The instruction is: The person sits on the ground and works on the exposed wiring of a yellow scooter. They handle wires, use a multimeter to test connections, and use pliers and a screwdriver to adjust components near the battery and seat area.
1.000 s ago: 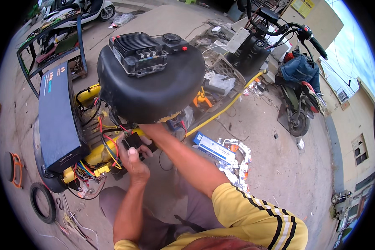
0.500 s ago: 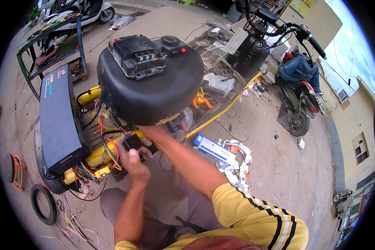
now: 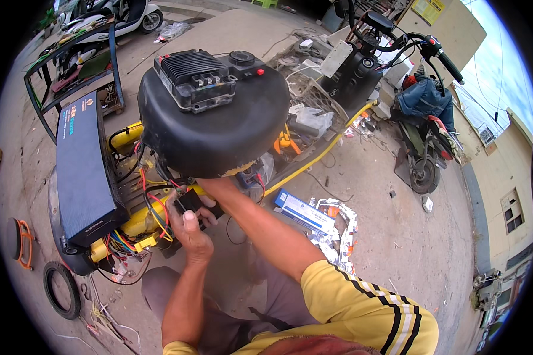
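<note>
Between the fingers and thumb of my left hand (image 3: 194, 228) is a small black box-shaped part (image 3: 188, 202), held beside the yellow frame tube (image 3: 141, 220). My right hand (image 3: 215, 187) reaches in below the black seat (image 3: 219, 136); its fingers are hidden there. Coloured wires (image 3: 159, 207) run close by my left fingers, with a yellow connector (image 3: 145, 243) lower down. On top of the seat rests a finned black controller (image 3: 196, 77). A long dark blue box (image 3: 86, 171) lies on the vehicle's frame to the left.
Orange-handled pliers (image 3: 286, 141) and a clear plastic bag (image 3: 315, 120) lie on the footboard. To my right, a blue-and-white carton (image 3: 305, 212) is on the ground beside crumpled wrapping (image 3: 343, 231). A loose tyre (image 3: 62, 290) lies at lower left. A scooter (image 3: 426, 148) stands farther right.
</note>
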A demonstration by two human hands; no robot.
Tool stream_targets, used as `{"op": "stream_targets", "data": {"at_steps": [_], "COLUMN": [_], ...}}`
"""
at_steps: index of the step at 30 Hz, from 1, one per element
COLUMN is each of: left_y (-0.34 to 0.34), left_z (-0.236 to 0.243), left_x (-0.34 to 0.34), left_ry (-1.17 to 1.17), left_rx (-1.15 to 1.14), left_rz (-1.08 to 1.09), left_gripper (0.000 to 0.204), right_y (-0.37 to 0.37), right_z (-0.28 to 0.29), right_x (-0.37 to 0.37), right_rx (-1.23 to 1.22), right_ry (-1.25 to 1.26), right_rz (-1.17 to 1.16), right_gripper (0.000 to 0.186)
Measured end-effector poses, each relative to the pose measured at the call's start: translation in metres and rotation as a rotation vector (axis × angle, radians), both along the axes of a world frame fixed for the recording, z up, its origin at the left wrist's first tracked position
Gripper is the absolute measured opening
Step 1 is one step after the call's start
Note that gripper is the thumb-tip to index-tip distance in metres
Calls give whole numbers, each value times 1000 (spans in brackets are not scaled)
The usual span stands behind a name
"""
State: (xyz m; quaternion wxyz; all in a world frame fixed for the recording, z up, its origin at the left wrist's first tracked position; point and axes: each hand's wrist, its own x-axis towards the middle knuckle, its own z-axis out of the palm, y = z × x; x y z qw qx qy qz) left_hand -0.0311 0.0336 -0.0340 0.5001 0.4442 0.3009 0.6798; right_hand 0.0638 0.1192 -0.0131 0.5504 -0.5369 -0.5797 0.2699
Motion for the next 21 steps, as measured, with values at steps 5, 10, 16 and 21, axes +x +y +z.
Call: {"op": "stream_targets", "data": {"at_steps": [5, 10, 16, 21], "left_y": [0, 0, 1, 0], "left_z": [0, 0, -3, -4], "left_x": [-1, 1, -2, 0], "left_ry": [-3, -1, -4, -3], "left_rx": [4, 9, 8, -4], "left_rz": [-2, 1, 9, 5], "left_gripper": [63, 63, 63, 62], "right_y": [-1, 8, 8, -3], "right_z": [3, -9, -5, 8], "right_x": [-1, 4, -1, 0], "right_rx": [-39, 84, 130, -28], "right_ry": [23, -44, -64, -41], "right_rz": [9, 13, -11, -21], "right_gripper": [36, 33, 31, 31]}}
